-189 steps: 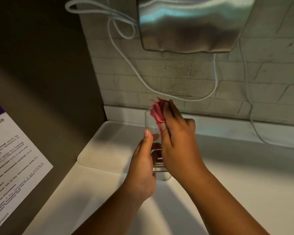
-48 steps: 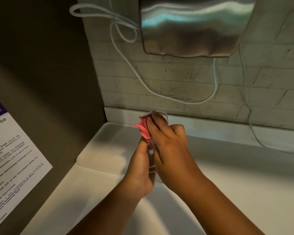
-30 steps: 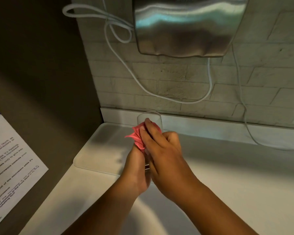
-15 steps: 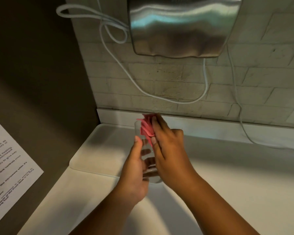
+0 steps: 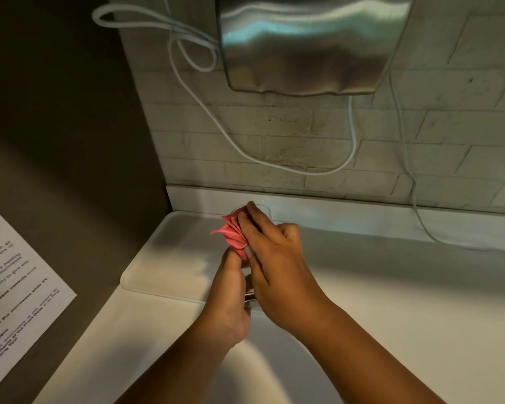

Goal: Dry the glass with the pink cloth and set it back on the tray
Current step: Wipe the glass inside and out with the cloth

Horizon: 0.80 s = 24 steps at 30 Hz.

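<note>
A clear drinking glass (image 5: 263, 212) is held above the right end of the white tray (image 5: 169, 252), mostly hidden by both hands; only its rim and a bit of its base show. My left hand (image 5: 231, 295) wraps the glass from the left and below. My right hand (image 5: 274, 258) presses the folded pink cloth (image 5: 233, 233) against the glass's upper left side, fingers over the rim. The tray lies flat on the white counter.
A steel wall-mounted dryer (image 5: 309, 45) hangs above with white cables (image 5: 274, 161) looping down the brick wall. A dark side panel bearing a printed notice (image 5: 15, 287) stands at the left. The white counter (image 5: 405, 301) stretches to the right.
My right hand has slid the pink cloth lower and to the left on the glass, and my left hand has closed up around the glass so less of it shows.
</note>
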{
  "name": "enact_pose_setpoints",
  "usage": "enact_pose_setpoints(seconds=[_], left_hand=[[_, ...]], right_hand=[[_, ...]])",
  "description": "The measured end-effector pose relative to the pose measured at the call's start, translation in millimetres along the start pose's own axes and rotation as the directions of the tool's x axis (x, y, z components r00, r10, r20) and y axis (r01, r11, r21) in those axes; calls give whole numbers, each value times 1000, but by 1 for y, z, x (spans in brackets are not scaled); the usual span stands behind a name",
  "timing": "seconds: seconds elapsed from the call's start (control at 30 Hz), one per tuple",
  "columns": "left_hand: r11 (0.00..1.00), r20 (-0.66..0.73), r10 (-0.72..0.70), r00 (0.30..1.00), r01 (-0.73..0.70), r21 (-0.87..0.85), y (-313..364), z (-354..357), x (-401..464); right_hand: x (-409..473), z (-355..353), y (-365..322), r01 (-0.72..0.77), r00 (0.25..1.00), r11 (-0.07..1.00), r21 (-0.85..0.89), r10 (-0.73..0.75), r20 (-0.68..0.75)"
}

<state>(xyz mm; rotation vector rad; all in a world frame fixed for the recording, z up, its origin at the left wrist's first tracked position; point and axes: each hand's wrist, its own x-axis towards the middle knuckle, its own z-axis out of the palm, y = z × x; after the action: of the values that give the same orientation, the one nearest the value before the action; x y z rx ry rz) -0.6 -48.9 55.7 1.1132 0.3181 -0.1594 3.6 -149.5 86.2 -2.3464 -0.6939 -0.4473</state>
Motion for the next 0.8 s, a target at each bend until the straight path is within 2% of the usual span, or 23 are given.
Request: enact_pose_setpoints(seconds=[0.07,0.17,0.33,0.37,0.4,0.47,0.5,0.6,0.7,0.8], left_hand=[[999,-40,24,999,-23,38,-2,1,-3],[998,-62,25,998,-21,57,-9,7,-13],[1000,-60,28,998,-28,-1,-10,14,-17],[999,-55,38,998,-39,-12,-9,14,-16],[998,-52,43,998,-45,-37,-8,14,-14],[995,-32,27,999,-30,-100,-3,12,-11],[992,-20,24,1000,-26,-122,1,11,-11],[984,17,61,998,-57,-169,12,5,-8],[974,68,81,994,-65,-218,21,0,-4],[957,173,66,983,-13,-291,27,-5,0]], right_hand=[[1,2,3,-14,1000,1000,6,14,-21],[13,-4,16,-44,991,998,-41,38,-125],[18,-9,23,-78,987,997,25,81,-137],[18,-12,22,-71,981,992,103,88,-171],[19,-18,20,-53,971,966,251,109,-213],[20,-36,16,2,946,797,604,194,-260],[19,-45,17,1,931,715,699,254,-262],[11,-64,25,-75,908,628,775,364,-207],[2,-66,33,-76,916,614,786,355,-189],[-4,-65,38,-96,918,600,794,361,-162]])
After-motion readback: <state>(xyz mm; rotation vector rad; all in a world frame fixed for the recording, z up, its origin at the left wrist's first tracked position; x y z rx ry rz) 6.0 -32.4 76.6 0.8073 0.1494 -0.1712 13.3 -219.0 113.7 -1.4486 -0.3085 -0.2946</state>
